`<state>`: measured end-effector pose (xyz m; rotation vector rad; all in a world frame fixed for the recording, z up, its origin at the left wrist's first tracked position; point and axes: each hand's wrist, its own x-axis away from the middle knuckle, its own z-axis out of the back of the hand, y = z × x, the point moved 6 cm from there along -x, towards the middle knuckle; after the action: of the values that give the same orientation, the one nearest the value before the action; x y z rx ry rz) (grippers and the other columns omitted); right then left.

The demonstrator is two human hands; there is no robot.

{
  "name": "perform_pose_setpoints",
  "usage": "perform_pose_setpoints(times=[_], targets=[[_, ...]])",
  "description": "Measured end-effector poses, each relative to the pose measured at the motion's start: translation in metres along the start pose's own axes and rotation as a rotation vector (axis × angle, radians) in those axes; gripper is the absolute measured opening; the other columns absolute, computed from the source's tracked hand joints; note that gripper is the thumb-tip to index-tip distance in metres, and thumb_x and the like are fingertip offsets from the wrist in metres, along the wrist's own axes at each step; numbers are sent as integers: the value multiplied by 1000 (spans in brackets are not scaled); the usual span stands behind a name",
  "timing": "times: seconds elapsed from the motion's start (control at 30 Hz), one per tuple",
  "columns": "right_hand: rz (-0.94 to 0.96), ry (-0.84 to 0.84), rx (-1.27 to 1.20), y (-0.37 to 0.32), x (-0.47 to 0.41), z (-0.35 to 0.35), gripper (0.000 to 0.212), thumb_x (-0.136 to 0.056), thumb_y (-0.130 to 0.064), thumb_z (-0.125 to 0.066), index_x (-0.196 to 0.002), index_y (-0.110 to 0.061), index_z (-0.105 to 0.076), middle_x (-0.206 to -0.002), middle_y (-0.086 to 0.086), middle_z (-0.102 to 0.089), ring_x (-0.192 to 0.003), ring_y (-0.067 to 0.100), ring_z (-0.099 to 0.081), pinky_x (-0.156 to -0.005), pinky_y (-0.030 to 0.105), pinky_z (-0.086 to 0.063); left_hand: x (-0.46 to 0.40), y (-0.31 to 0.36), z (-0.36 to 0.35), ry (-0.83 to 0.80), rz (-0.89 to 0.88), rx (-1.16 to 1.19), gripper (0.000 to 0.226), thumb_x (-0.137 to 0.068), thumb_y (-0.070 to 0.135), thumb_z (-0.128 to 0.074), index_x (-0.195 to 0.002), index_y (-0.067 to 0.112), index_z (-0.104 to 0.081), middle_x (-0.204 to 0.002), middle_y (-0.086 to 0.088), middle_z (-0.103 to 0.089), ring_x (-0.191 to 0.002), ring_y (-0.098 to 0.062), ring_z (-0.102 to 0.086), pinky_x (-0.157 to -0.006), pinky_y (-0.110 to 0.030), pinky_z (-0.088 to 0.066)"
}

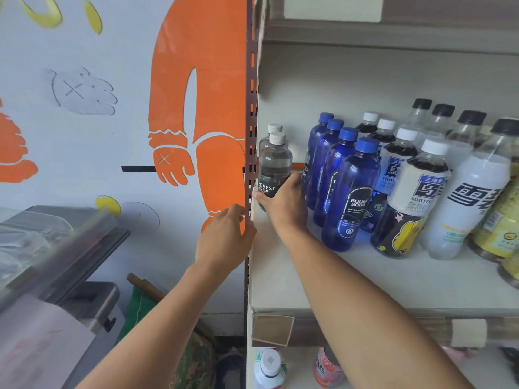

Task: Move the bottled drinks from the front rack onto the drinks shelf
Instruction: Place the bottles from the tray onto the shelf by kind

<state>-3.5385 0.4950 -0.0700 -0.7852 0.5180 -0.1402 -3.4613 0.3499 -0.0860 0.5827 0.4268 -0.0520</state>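
My right hand (283, 202) grips the lower part of a grey Forest Soda bottle (274, 165) with a white cap, standing at the far left of the white drinks shelf (323, 282). A second grey bottle (273, 129) stands right behind it. My left hand (226, 237) holds the brown slotted upright post (250, 113) at the shelf's left edge, fingers curled round it. To the right of my right hand stands a row of several blue Bolsa Soda bottles (349, 197).
Further right on the shelf are dark white-capped bottles (405, 203), clear black-capped bottles (471, 189) and yellow-labelled ones (502, 220). A lower shelf holds more bottles (269, 369). A painted wall (112, 108) and a grey counter (56, 248) lie to the left.
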Motion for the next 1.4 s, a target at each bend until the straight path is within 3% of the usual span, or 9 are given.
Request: perform_pose_setpoints(times=[0.37, 0.53, 0.7, 0.87, 0.97, 1.13, 1.27, 1.4], targets=[[-55, -111, 27, -7, 32, 27, 58, -82, -31, -77, -125, -7, -46, -122, 13, -58, -108, 31, -61, -79, 34, -48, 17, 16, 44, -5, -37, -15, 32, -97, 35, -51, -125, 20, -54, -121, 1, -65, -105, -23, -63, -81, -40, -56], [52, -116, 118, -22, 78, 69, 39, -90, -32, -66, -121, -10, -54, -120, 8, -61, -107, 28, -61, -72, 28, -36, 40, 24, 59, -34, -86, 5, 29, -95, 32, -51, -120, 18, -57, -114, -1, -66, -100, -28, -62, -80, -42, -54], [179, -91, 316, -31, 125, 121, 35, -96, -37, -54, -120, -12, -57, -121, 5, -61, -110, 28, -57, -77, 36, -45, 65, 42, 65, -77, -168, 21, 33, -96, 34, -51, -124, 18, -56, -119, 0, -64, -104, -23, -61, -78, -36, -52], [255, -44, 465, -28, 161, 171, 31, -94, -36, -52, -115, -15, -61, -109, 3, -62, -104, 26, -57, -71, 34, -45, 94, 70, 70, -83, -252, 9, 32, -96, 33, -51, -123, 18, -56, -118, 1, -63, -103, -24, -60, -77, -33, -43], [263, -23, 523, -20, 179, 200, 30, -94, -38, -51, -113, -16, -60, -108, 3, -61, -102, 26, -58, -72, 36, -47, 111, 97, 71, -102, -299, 7, 32, -97, 34, -50, -125, 19, -54, -119, 2, -62, -105, -25, -60, -77, -35, -46], [236, 4, 572, 6, 211, 263, 36, -96, -40, -48, -124, -19, -57, -117, 3, -62, -108, 27, -58, -77, 38, -48, 151, 162, 59, -119, -409, 76, 32, -96, 33, -52, -124, 19, -54, -119, 0, -62, -106, -25, -59, -79, -35, -45], [183, 6, 668, 55, 248, 338, 38, -96, -41, -46, -126, -19, -55, -118, 4, -61, -107, 27, -59, -73, 37, -47, 200, 236, 32, -182, -492, 128, 34, -96, 34, -51, -126, 20, -54, -122, -1, -62, -111, -26, -58, -83, -36, -45], [106, 9, 753, 111, 291, 418, 40, -98, -42, -45, -129, -19, -54, -120, 3, -61, -106, 24, -61, -72, 33, -47, 260, 312, 0, -266, -603, 172, 30, -95, 34, -49, -121, 21, -54, -117, -5, -62, -105, -32, -60, -76, -39, -48]])
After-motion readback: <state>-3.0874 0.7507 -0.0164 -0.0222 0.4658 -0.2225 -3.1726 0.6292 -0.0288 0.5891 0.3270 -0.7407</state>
